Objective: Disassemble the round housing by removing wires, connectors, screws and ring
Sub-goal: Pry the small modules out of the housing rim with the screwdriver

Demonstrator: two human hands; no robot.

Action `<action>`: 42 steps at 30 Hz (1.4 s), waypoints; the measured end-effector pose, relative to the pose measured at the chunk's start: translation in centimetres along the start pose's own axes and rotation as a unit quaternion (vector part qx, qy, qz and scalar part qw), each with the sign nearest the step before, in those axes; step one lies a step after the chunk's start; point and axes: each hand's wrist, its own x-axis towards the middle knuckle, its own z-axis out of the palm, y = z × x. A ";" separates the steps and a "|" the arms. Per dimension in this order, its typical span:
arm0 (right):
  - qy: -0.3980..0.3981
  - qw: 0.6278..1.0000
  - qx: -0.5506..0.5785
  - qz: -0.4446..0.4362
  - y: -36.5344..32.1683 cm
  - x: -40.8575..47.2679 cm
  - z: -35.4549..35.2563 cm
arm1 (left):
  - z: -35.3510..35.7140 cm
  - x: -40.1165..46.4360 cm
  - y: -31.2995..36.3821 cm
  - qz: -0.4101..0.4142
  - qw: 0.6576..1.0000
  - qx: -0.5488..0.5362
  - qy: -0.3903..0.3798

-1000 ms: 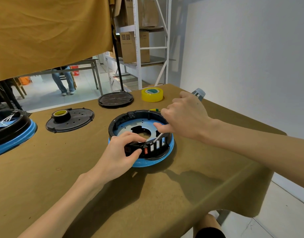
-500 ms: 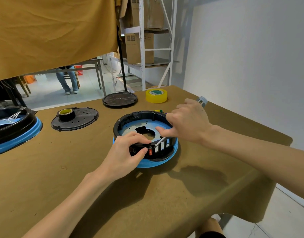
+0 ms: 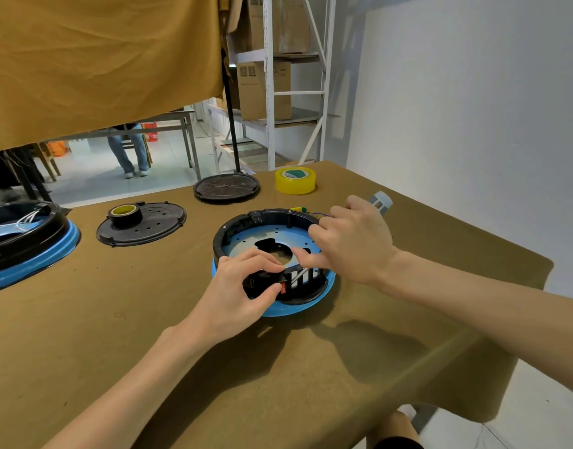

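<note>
Both my hands work at the round housing (image 3: 246,228).
My left hand (image 3: 236,296) pinches its black switch block (image 3: 259,281); my right hand (image 3: 350,244) grips a screwdriver (image 3: 380,200).

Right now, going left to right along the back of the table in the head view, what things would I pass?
Blue-rimmed housing at the edge → black perforated lid carrying a tape roll → dark round cover → yellow tape roll.

A yellow tape roll (image 3: 295,180), two black discs (image 3: 141,223) (image 3: 227,187) and a second housing (image 3: 26,241) on the brown worktop (image 3: 116,335).
</note>
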 end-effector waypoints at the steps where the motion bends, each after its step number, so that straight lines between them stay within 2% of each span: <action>1: 0.001 1.000 0.005 -0.003 0.2 0.2 0.1 | 0.1 0.0 0.0 0.000 1.000 0.001 0.000; 8: 0.053 0.994 0.086 -0.031 1.4 1.1 1.8 | 0.1 0.2 -0.2 0.000 1.000 -0.007 0.004; 13: 0.037 0.991 0.121 -0.043 1.5 1.2 2.3 | 0.1 0.2 -0.4 -0.001 1.000 -0.009 0.008; 17: 0.021 0.991 0.131 -0.018 1.3 0.5 2.5 | 0.2 0.2 -0.4 0.001 1.000 -0.008 0.011; 23: -0.001 0.975 0.223 -0.019 1.5 1.1 3.5 | 0.1 0.1 -0.1 -0.003 1.000 -0.013 0.010; 25: -0.005 0.971 0.237 0.017 1.3 0.4 3.4 | 0.1 0.1 0.0 -0.003 1.000 -0.010 0.017; 27: -0.001 0.963 0.252 0.092 1.2 -1.4 3.0 | 0.2 -0.1 0.1 -0.001 1.000 -0.014 0.022; 30: -0.038 0.932 0.308 0.186 1.2 -5.7 2.4 | 0.2 -0.2 0.1 -0.003 1.000 -0.014 0.027; 34: -0.141 0.920 0.315 0.187 0.4 -9.9 1.7 | 0.6 -0.3 -0.1 -0.003 0.999 -0.004 0.034; 39: -0.245 0.879 0.353 0.208 0.1 -9.8 2.7 | 0.8 -0.5 0.1 0.002 0.999 0.007 0.047; 40: -0.243 0.878 0.353 0.213 -0.1 -9.6 2.4 | 0.8 -0.5 0.1 0.004 0.999 0.007 0.050; 42: -0.177 0.885 0.355 0.244 -0.7 -8.9 1.2 | 0.9 -0.5 0.1 0.006 0.999 0.005 0.054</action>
